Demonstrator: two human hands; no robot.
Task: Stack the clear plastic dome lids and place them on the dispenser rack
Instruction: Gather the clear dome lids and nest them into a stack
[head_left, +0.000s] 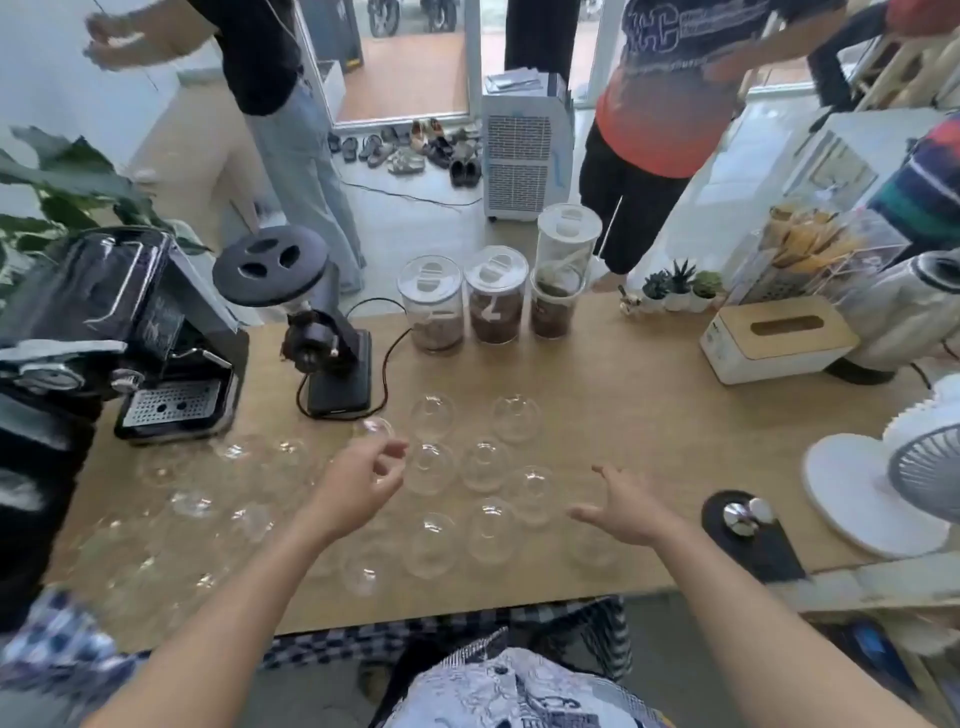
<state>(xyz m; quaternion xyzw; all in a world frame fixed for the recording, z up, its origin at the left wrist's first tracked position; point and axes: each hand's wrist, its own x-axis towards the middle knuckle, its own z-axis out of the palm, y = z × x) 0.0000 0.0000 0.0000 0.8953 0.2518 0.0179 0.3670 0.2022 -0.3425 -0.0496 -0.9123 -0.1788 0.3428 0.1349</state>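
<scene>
1. Where the wooden table (623, 395) is bare, it shows pale grain; clear dome lids (485, 465) lie scattered singly across its near half, rims down
2. The left hand (363, 483) hovers over them, fingers curled, pinching one lid (373, 428) at the fingertips
3. The right hand (621, 506) is spread open, palm down, holding nothing, near the lids
4. At the far edge stand a coffee machine (130, 332), a grinder (311, 322), three jars (493, 296), small plants (678, 286) and a tissue box (774, 338)
5. A white fan (893, 478) sits right
6. Beyond, two people stand on a pale floor by a cooler (519, 156) and shoes (415, 150)
</scene>
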